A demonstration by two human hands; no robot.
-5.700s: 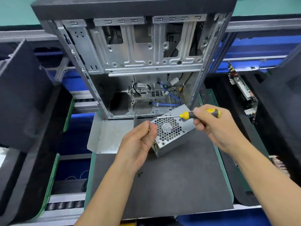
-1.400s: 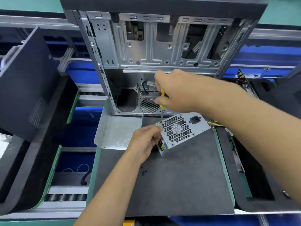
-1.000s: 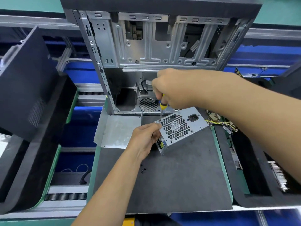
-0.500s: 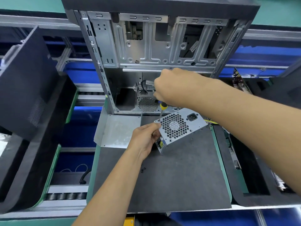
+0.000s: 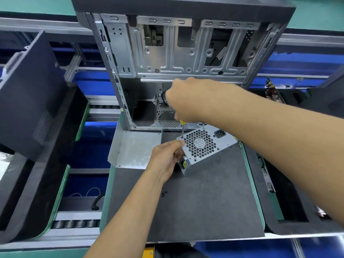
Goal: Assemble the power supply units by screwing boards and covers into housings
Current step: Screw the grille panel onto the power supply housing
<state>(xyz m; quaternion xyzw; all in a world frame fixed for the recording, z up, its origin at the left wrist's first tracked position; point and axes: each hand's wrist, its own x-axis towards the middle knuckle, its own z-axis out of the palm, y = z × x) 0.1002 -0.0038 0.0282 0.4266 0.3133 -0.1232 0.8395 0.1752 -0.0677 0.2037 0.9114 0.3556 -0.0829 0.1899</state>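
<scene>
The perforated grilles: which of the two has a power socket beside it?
The fan grille on the power supply unit, which the left hand grips, has the black socket beside it. The chassis grille behind has none visible.

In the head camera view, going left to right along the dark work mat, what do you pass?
Bent grey sheet-metal plate → left hand gripping the box corner → silver perforated power supply box → green mat edge.

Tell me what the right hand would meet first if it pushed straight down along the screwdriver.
Most likely the top left corner of the power supply unit: the screwdriver in the right hand already points at it.
</scene>
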